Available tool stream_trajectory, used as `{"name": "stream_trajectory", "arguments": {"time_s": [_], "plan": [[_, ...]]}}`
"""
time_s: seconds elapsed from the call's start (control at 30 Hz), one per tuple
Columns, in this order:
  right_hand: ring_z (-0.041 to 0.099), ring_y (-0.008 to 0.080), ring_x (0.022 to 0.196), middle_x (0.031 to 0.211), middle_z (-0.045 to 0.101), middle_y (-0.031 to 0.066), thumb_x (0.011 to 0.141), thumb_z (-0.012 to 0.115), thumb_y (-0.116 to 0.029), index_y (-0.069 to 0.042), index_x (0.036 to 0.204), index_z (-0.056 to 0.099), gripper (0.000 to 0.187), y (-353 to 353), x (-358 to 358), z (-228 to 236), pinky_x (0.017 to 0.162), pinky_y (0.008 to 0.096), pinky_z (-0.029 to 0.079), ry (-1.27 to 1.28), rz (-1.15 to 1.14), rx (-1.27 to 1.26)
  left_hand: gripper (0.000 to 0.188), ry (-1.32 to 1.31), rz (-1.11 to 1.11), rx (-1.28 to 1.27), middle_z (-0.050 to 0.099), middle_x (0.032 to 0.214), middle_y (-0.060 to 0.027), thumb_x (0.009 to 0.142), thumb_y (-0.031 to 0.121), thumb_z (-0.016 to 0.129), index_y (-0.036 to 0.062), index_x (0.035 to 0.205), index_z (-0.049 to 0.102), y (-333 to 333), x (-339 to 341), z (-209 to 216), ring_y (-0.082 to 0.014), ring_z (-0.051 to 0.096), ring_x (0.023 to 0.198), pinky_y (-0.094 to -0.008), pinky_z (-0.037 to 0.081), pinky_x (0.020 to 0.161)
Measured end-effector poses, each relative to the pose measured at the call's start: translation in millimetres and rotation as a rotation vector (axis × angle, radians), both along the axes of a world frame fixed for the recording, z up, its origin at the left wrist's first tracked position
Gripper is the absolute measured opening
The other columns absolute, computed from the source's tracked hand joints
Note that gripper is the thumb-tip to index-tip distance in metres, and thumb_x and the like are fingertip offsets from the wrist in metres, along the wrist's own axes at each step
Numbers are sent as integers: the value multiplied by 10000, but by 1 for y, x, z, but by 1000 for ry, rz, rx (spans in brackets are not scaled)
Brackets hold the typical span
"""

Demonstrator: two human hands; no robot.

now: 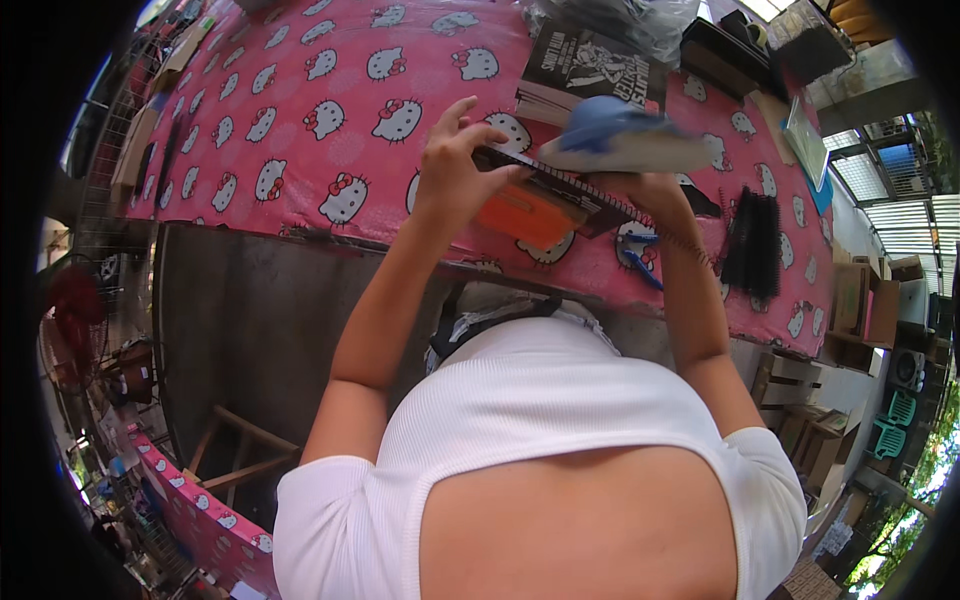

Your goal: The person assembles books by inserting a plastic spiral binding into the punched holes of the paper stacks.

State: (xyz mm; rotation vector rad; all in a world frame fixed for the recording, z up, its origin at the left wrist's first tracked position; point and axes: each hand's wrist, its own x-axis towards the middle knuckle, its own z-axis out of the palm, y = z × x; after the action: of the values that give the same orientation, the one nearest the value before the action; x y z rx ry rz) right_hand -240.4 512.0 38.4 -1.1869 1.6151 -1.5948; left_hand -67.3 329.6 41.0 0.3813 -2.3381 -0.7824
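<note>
A dark book with a spiral coil along its edge (560,186) is held up over the near side of the pink table. My left hand (455,165) grips its left end between thumb and fingers, index finger raised. At the right end, my right hand (650,195) closes on the coiled edge, its fingers partly hidden. Loose coil (692,250) trails past my right wrist. An orange panel (530,215) shows on the book's near side. Just beyond the right hand is a motion-smeared blue and white object (620,140), its kind unclear. Blue-handled pliers (642,266) lie below the book.
A pink table cover with cartoon cats (300,150) spreads ahead. Stacked black-covered books (570,65) stand at the back, near clear plastic (640,18) and a black box (725,55). A bundle of black coils (753,243) lies at right. The table's front edge runs below my forearms.
</note>
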Motion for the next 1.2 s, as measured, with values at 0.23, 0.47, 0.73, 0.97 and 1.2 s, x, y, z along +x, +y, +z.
{"name": "stream_trajectory", "arguments": {"time_s": [0.23,0.47,0.73,0.97,1.2], "plan": [[589,103,886,988,680,60,639,670,45,-29,1109,623,478,-27,8,9,805,270,485,456,88,-202,435,-72,24,488,646,1045,-69,618,97,845,62,1012,663,-7,7,-2,-134,634,909,-282,514,742],[601,118,861,952,679,48,688,658,45,-18,1131,602,451,-49,-2,-6,785,285,491,246,2,161,278,172,-61,866,666,933,-57,766,-31,712,2,1031,638,-19,12,-16,-111,638,832,-255,535,723],[627,296,960,1058,645,123,677,744,-126,-56,1114,609,462,-43,-8,-45,817,356,499,426,-41,343,272,269,-254,870,684,931,-71,812,-83,639,-7,1073,653,-30,15,-31,-126,649,842,-255,550,734],[491,320,1148,1244,486,114,743,684,-287,-96,1222,478,556,39,12,-78,890,484,416,1068,-468,811,189,269,-484,1000,675,928,-83,766,-12,725,8,930,635,-46,-2,-35,-192,647,928,-265,526,824],[370,314,1240,1339,389,137,781,656,-407,-76,1382,376,741,143,47,-95,1021,570,211,989,-400,762,205,655,-255,207,678,856,-113,693,-3,787,44,801,620,25,48,130,-214,654,823,-348,534,771]]}}
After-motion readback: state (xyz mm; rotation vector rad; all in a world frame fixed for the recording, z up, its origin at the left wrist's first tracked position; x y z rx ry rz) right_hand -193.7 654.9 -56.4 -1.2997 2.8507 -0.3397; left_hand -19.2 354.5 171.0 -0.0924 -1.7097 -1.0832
